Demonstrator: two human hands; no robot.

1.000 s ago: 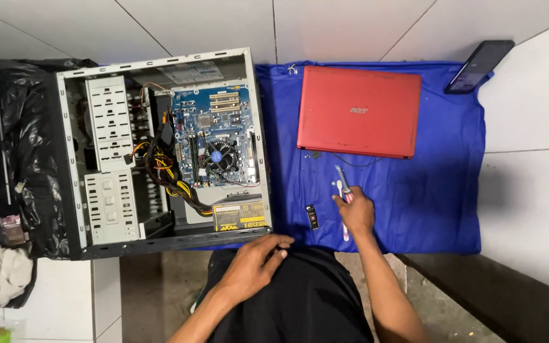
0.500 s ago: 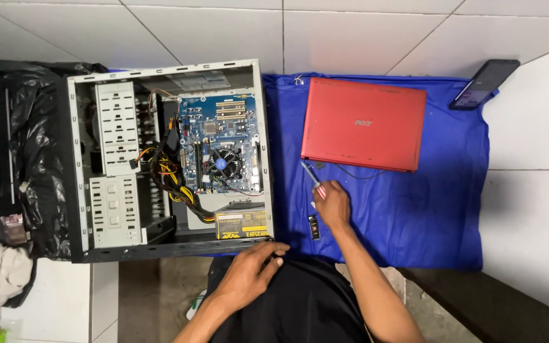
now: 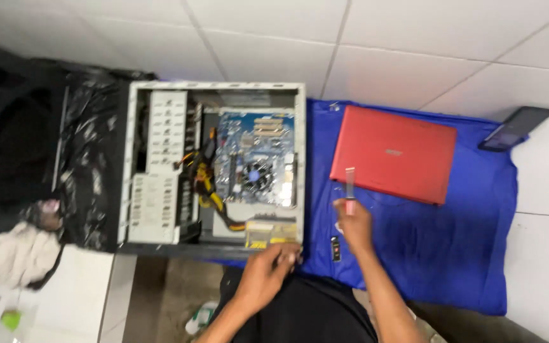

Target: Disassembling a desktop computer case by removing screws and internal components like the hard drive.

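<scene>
Right hand (image 3: pixel 352 222) is closed around a small tool (image 3: pixel 349 188) with a pinkish handle, we can see it poking up over the blue cloth (image 3: pixel 465 254), near the red laptop's (image 3: pixel 394 154) lower left corner. Left hand (image 3: pixel 267 273) rests fingers curled at the bottom edge of the open PC case (image 3: pixel 214 162), holding nothing as far as we can tell. Little black piece (image 3: pixel 335 248) lies on the cloth just beside the right wrist, phone (image 3: pixel 515 128) sits at the cloth's top right corner
</scene>
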